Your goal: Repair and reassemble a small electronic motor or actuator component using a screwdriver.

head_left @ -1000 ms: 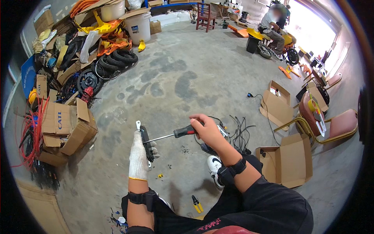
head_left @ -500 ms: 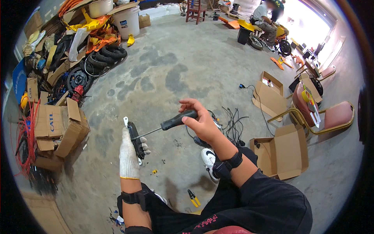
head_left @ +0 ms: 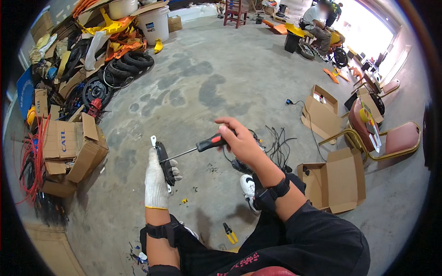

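My left hand [head_left: 157, 180], in a white knitted glove, is wrapped round a long black part [head_left: 165, 162] with light metal tabs at its ends, held roughly upright. I cannot make out what kind of part it is. My bare right hand [head_left: 240, 142] grips the black and red handle of a screwdriver [head_left: 209, 143]. Its shaft slants down to the left, and the tip meets the side of the black part. The glove hides some of that part's lower half.
Yellow-handled wire strippers [head_left: 230, 233] lie on the floor near my feet. Black cables [head_left: 279, 146] and open cardboard boxes [head_left: 338, 181] are at the right, beside folding chairs [head_left: 399, 139]. Cartons [head_left: 69, 145] and tyres [head_left: 133, 63] are heaped at the left. A person [head_left: 317, 25] sits far right.
My right hand has turned on the screwdriver, and the handle's red patch now shows. The tip stays at the black part. The whole view has shifted slightly.
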Action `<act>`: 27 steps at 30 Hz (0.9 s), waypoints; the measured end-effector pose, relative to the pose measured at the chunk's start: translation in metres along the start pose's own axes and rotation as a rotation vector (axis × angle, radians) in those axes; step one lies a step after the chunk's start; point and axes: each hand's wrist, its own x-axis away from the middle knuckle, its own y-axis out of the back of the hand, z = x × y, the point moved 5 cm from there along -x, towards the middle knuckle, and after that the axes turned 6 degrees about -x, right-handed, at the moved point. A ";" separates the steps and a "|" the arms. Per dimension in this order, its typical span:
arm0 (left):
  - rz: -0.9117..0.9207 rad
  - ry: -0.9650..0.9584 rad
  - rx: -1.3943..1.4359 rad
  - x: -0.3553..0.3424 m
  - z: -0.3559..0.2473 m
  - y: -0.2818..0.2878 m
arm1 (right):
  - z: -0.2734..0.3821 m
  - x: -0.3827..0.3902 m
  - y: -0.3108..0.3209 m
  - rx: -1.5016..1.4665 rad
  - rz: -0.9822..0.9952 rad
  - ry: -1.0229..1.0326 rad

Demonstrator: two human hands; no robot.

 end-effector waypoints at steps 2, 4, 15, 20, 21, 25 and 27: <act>0.002 0.024 -0.046 0.001 0.000 0.000 | -0.023 0.003 0.002 0.108 0.005 -0.444; 0.008 0.019 -0.022 0.004 0.000 0.000 | -0.021 0.004 0.000 0.031 -0.024 -0.387; -0.026 0.015 -0.038 0.004 -0.001 -0.002 | -0.022 -0.001 0.005 0.088 -0.004 -0.408; -0.009 0.016 -0.024 0.002 0.001 -0.002 | 0.008 -0.008 0.001 0.046 -0.009 0.283; -0.020 0.005 -0.024 0.002 0.001 -0.002 | 0.016 -0.008 0.000 0.035 -0.002 0.395; -0.009 0.017 -0.065 0.001 0.002 -0.004 | 0.005 -0.009 0.006 -0.076 0.026 -0.139; -0.022 0.013 -0.033 0.002 0.002 -0.005 | -0.006 -0.004 0.006 -0.024 0.065 -0.460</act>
